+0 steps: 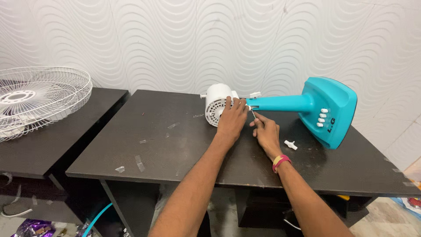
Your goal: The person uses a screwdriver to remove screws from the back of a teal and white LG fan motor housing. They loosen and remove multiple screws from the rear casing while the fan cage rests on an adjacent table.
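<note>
Over on the far left, the white wire grille (30, 98) lies on the side desk (66, 145), well apart from my work, so nothing there can get in my way. On the dark desk (175, 153) in front of me sit scraps of tape (139, 163), which I judge worth keeping my wrists clear of so they do not drag under my hand. My left hand (231, 119) rests on the white motor (218, 103), fingers curled over its housing near the joint, pinning it flat; I think firm downward pressure matters here, since the round body could roll. Just beside it, my right hand (265, 131) pinches a thin tool (253, 113), fingers narrow around the shaft, its tip aimed up at the spot where the motor meets the teal neck (276, 103). I cannot tell whether the tip is seated. I would keep the tool in line with the joint and turn slowly, lest it slip toward my left fingers. A small white part (290, 144) lies loose near my right wrist, and the teal base (331, 109) lies tipped on its side at the far right, steadying the whole stand.
</note>
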